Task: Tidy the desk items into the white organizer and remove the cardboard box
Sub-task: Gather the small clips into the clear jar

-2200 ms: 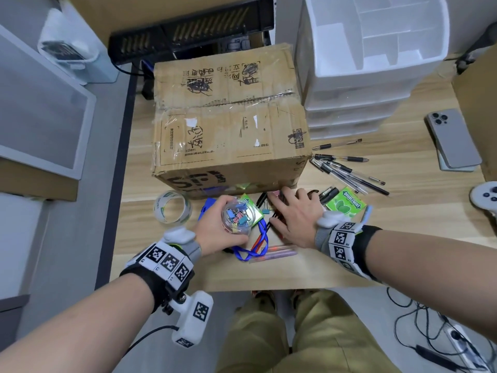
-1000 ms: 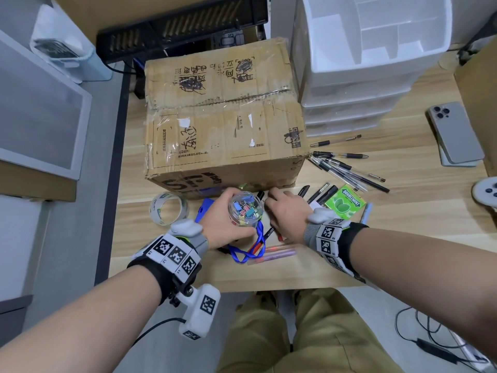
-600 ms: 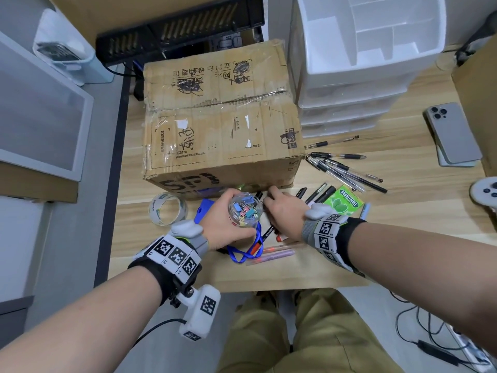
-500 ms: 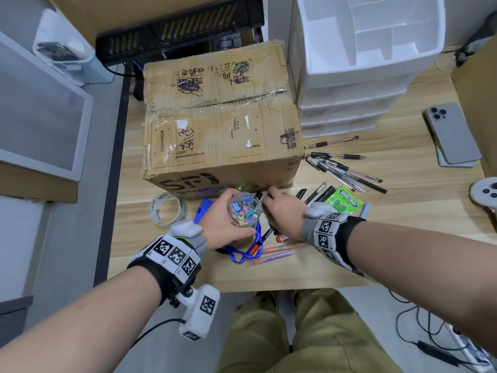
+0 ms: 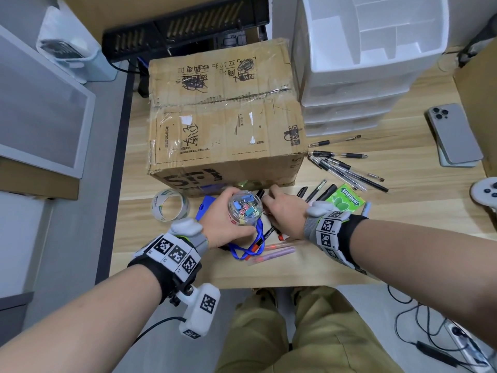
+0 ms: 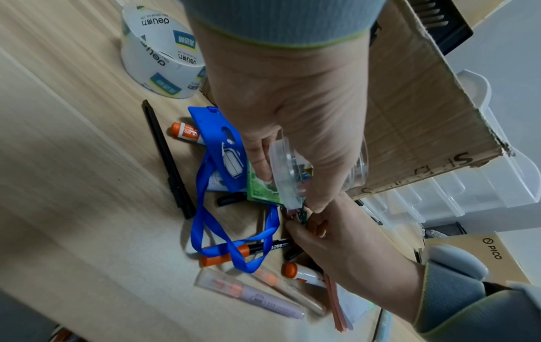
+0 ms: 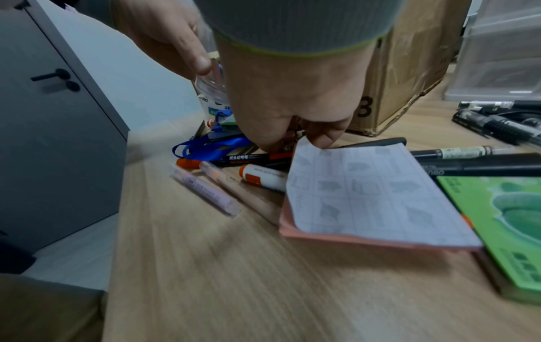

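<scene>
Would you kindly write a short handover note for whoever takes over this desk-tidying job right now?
Left hand holds the clear tub of binder clips above the desk.
Right hand is down in the clutter by the tub, fingertips pinching something small; what it is can't be told.
Cardboard box is still on the desk, beside the white organizer.
Nothing visibly filed yet.
Left: pens, markers, tape roll, blue lanyard, gum pack, then the box.

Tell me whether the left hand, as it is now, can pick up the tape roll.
Probably not yet: the left hand grips the clear jar of clips, so its grip is taken. The tape roll itself lies uncovered on the desk, just left of that hand.
</scene>
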Tool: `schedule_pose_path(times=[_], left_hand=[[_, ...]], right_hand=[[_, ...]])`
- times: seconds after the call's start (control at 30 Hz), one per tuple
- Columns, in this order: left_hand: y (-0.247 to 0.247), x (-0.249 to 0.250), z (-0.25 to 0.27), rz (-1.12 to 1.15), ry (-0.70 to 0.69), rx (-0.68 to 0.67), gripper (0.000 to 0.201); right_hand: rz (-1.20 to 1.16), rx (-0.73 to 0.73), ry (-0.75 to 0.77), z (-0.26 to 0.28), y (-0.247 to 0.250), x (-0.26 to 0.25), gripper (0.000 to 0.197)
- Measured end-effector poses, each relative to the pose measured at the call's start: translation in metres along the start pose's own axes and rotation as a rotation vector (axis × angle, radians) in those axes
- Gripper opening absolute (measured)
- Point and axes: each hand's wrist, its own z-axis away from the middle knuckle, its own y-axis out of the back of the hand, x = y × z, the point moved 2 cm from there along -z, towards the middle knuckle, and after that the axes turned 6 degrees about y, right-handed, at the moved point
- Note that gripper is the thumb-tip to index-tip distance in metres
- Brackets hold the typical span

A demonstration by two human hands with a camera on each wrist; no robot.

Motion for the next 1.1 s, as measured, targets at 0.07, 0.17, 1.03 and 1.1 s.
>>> schedule_pose_path(times=[0.07,0.17,1.03,1.1], left_hand=[[0.000,0.000,0.000,0.007,0.003,-0.004,0.070],[0.000,-0.001,0.002,0.013,0.004,-0.007,0.070],[0.009,-0.007,0.004,-0.004,-0.001,0.012,0.072],[0.009,-0.007,0.004,-0.008,-0.004,0.013,0.072]], right_hand=[[0.007,0.000,-0.006,0.000,0.000,-0.001,0.023],[0.042,-0.019,-0.020,-0.001,-0.004,-0.003,0.021],[-0.023,-0.098,0.065,-0.006,0.005,-0.009,0.030],[-0.032,-0.101,0.058,-0.005,0.008,-0.009,0.032]])
